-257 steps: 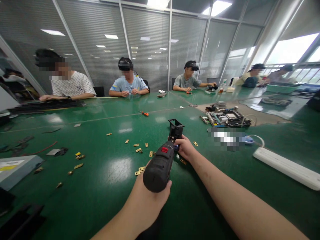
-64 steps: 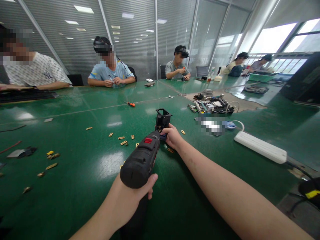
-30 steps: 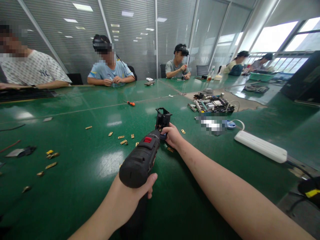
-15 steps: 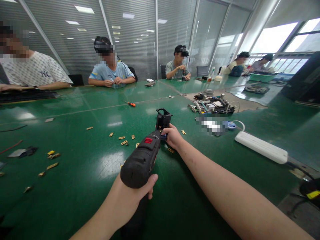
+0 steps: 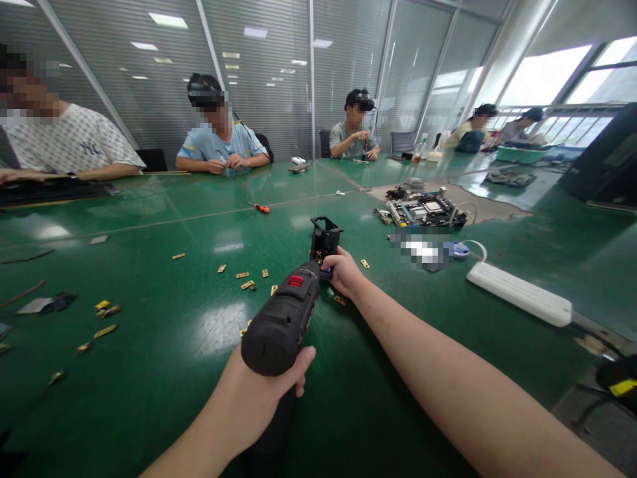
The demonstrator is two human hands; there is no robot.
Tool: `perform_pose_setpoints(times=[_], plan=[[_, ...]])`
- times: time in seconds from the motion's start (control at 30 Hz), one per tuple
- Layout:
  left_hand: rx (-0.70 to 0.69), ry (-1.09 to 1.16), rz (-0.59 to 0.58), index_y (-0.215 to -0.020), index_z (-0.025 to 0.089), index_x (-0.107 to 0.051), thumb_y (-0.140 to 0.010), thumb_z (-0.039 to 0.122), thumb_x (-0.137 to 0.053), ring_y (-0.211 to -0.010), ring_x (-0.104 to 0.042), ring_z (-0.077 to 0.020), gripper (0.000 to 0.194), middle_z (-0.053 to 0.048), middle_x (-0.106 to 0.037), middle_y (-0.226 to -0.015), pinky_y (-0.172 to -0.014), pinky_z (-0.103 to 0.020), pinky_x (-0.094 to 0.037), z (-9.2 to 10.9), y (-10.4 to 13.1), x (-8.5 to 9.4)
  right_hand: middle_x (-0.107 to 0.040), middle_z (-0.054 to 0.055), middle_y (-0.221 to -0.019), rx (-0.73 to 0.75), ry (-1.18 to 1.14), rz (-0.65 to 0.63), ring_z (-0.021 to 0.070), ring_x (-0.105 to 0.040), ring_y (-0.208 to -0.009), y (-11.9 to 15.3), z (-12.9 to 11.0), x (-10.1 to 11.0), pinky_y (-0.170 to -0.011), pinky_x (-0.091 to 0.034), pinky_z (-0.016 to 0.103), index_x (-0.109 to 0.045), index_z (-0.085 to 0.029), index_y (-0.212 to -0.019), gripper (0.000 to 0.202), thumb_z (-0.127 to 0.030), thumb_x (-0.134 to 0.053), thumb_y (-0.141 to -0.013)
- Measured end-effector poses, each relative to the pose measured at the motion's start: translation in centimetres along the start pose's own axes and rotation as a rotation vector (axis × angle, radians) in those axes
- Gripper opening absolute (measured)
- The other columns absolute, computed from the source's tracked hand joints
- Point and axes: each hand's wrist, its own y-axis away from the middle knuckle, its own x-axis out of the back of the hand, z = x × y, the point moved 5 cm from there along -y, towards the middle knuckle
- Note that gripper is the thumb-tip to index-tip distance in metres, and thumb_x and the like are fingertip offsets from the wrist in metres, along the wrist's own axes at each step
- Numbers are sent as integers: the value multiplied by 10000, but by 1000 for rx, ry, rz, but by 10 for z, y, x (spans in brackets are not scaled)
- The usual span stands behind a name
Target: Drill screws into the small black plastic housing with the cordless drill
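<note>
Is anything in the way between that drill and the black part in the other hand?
Nothing visible: the drill in the left hand points at the black part in the right hand. Brass strips lie on the table around them. Whether the drill's tip touches the part is too small to tell.

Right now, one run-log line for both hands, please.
left hand: gripping black drill | right hand: holding black part | drill: aimed at black part, contact unclear | nearby: brass-coloured plates on green table
</note>
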Motion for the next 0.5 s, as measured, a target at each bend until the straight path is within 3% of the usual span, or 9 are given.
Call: perform_pose_setpoints(times=[0.33, 0.5], plan=[[7, 3, 14, -862, 273, -709, -841, 607, -720, -600, -733, -273, 334, 48, -726, -535, -775, -432, -576, 3, 0, -2, -606, -30, -699, 3, 12, -2, 199, -571, -752, -1, 1, 1, -699, -471, 331, -621, -233, -823, 371, -133, -608, -465], [6, -13, 8, -803, 278, -681, -850, 595, -711, -604, -734, -270, 321, 44, -729, -531, -783, -429, -565, 2, -1, -2, -613, -29, -710, 5, 19, 5, 196, -572, -754, -2, 1, 2, -696, -471, 328, -616, -232, -821, 368, -140, -611, -465]])
